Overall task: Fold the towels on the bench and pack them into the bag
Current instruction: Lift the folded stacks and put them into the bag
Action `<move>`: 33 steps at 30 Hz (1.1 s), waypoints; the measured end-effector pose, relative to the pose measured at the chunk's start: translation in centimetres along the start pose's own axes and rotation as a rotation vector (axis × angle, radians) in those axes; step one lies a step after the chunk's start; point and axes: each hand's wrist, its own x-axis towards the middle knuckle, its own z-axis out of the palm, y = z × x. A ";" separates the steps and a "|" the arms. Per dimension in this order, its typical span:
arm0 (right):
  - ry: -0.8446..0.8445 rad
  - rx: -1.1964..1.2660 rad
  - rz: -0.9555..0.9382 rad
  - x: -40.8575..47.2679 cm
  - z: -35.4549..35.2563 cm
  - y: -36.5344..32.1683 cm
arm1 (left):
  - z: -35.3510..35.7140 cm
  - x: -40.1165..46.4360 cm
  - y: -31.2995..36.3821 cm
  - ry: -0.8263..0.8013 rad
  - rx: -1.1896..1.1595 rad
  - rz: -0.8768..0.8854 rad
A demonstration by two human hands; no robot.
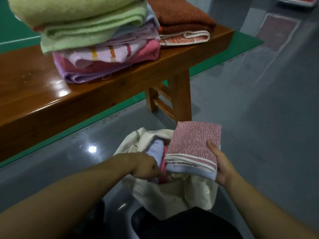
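Observation:
A cream cloth bag [174, 195] sits open on the floor in front of me. My right hand [221, 166] grips a folded pink speckled towel [195, 144] over the bag's mouth, thumb on top. My left hand [146, 167] reaches into the bag, its fingers curled down among a pale blue towel [156, 150] and a pink one inside; what the fingers hold is hidden. On the wooden bench [51, 94] lies a stack of folded green, lilac and pink towels [103, 49], with a brown towel [181, 16] on an orange-patterned one [184, 37] beside it.
The bench leg [179, 99] stands just behind the bag. Grey floor [259, 109] stretches to the right, with a green strip [120, 109] under the bench. My dark-clad knees [181, 225] are at the bottom edge.

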 end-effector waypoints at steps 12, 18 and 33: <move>-0.061 0.136 0.004 0.2 5.6 4.6 | 0.9 -1.3 -0.3 -0.301 -0.220 0.056; 0.055 -0.328 0.101 3.4 5.1 7.1 | -0.6 -2.2 -1.5 -0.207 -0.383 0.090; 0.320 -1.077 -0.012 3.0 -1.3 6.7 | 7.3 9.2 3.1 0.553 0.073 0.009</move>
